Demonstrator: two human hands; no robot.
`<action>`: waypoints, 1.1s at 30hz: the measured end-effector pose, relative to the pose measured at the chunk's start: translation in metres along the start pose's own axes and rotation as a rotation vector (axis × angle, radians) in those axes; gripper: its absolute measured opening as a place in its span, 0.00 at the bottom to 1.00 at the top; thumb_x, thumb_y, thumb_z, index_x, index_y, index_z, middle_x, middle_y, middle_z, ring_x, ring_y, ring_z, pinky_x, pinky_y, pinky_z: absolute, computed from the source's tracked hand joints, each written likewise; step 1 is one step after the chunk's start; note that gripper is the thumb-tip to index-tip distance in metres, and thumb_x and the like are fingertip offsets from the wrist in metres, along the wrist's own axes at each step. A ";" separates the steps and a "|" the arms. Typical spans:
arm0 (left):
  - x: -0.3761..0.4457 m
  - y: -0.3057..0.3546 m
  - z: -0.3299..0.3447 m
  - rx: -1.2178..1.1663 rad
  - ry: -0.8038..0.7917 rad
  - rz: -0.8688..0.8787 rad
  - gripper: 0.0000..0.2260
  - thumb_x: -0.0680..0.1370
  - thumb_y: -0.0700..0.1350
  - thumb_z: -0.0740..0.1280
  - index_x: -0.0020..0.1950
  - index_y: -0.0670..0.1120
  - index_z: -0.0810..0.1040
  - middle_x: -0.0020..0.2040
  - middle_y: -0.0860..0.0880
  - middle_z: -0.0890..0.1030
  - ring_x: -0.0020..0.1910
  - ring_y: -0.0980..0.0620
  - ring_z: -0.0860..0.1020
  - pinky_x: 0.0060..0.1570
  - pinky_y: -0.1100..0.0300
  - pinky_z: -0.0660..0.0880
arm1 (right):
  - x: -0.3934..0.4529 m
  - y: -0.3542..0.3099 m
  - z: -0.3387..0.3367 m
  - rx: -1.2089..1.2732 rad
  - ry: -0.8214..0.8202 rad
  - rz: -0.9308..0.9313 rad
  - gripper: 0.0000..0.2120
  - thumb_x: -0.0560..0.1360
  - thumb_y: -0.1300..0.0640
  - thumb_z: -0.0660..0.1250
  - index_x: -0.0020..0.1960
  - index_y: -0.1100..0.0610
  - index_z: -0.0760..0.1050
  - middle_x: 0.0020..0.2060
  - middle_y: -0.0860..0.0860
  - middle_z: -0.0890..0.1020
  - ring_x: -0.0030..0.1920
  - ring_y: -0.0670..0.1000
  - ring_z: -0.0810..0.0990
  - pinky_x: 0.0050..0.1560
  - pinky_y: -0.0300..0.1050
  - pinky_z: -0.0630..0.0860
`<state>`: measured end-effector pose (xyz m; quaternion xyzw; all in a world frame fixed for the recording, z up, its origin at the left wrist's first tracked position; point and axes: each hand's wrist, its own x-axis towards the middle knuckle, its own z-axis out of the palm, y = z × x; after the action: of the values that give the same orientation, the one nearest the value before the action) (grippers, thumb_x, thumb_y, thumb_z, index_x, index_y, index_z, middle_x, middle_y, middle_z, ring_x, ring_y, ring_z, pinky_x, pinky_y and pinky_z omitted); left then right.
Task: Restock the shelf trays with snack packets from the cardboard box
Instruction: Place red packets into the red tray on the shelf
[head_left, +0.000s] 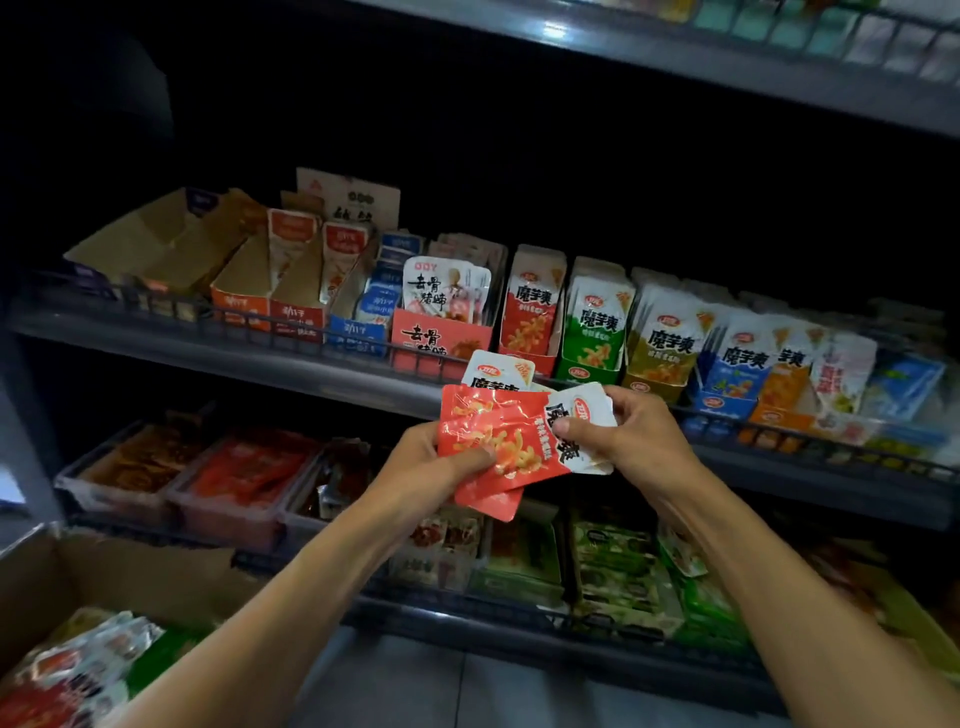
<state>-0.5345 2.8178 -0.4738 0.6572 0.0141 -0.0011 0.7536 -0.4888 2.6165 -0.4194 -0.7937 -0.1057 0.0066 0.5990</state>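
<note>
Red snack packets held before the shelf trays.
My left hand (434, 460) and right hand (636, 434) both pinch the fanned red snack packets (511, 441); shelf trays (524, 343) just beyond, cardboard box (98, 577) lower left.

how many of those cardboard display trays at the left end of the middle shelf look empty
2, side by side at the far left of the middle shelf: the outer tray and the tan tray beside it. Packets lying low inside may be hidden.
</note>
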 end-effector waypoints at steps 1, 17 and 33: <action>-0.001 0.000 0.002 0.007 0.007 0.020 0.09 0.74 0.46 0.73 0.52 0.45 0.82 0.47 0.47 0.86 0.47 0.47 0.85 0.52 0.50 0.80 | 0.001 0.000 0.001 0.003 0.021 -0.004 0.09 0.70 0.61 0.76 0.49 0.56 0.81 0.42 0.51 0.87 0.39 0.49 0.86 0.38 0.44 0.83; 0.023 0.017 -0.016 0.340 0.087 0.167 0.12 0.76 0.35 0.70 0.39 0.50 0.83 0.45 0.50 0.85 0.44 0.51 0.83 0.43 0.57 0.80 | 0.045 -0.043 -0.037 -0.154 0.183 -0.048 0.08 0.73 0.64 0.74 0.48 0.58 0.76 0.41 0.51 0.85 0.36 0.46 0.85 0.39 0.42 0.83; 0.050 0.034 -0.049 0.223 0.122 0.120 0.18 0.76 0.35 0.71 0.62 0.51 0.73 0.50 0.51 0.84 0.47 0.57 0.83 0.46 0.59 0.78 | 0.164 -0.094 -0.008 -0.872 0.150 -0.232 0.14 0.75 0.62 0.71 0.60 0.58 0.76 0.55 0.54 0.82 0.48 0.53 0.79 0.51 0.53 0.80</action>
<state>-0.4851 2.8719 -0.4476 0.7352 0.0205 0.0823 0.6725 -0.3428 2.6616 -0.3087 -0.9529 -0.1434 -0.1632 0.2116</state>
